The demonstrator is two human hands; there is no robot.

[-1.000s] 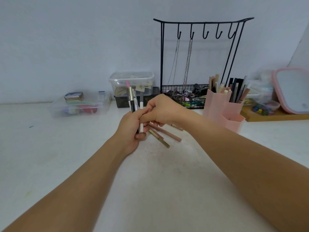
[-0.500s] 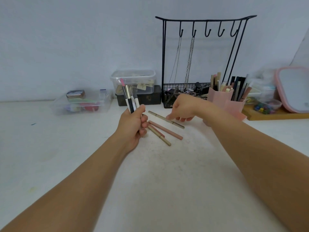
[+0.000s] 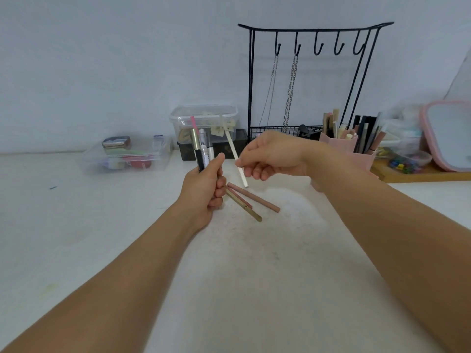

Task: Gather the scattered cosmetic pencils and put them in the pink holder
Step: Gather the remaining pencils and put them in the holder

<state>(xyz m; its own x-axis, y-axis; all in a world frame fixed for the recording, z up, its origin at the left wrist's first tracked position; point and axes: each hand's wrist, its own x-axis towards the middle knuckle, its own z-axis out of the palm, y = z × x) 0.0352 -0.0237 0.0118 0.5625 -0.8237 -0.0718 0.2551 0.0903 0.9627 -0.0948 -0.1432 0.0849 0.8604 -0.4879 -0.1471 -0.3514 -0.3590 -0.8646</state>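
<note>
My left hand [image 3: 204, 192] grips a small upright bunch of cosmetic pencils [image 3: 201, 146], one with a pink tip, the others black and white. My right hand [image 3: 272, 156] pinches a pale slim pencil [image 3: 235, 156], held tilted in the air just right of the bunch. On the table below lie a pink pencil [image 3: 254, 197] and two thinner gold-and-pink pencils [image 3: 243, 206], partly under my left fingers. The pink holder [image 3: 362, 154] stands behind my right wrist, with several pencils and brushes sticking out of it.
A black hook stand [image 3: 316, 29] with hanging chains and a wire basket stands at the back. Clear lidded boxes [image 3: 204, 118] and a flat clear box [image 3: 127, 156] sit at the left back. A pink-framed mirror [image 3: 448, 133] leans on a wooden tray [image 3: 420, 175] at right.
My right hand has picked the pale pencil up off the table and lifted it leftwards, close to the bunch. My left hand has stayed about where it was, still holding its pencils.
</note>
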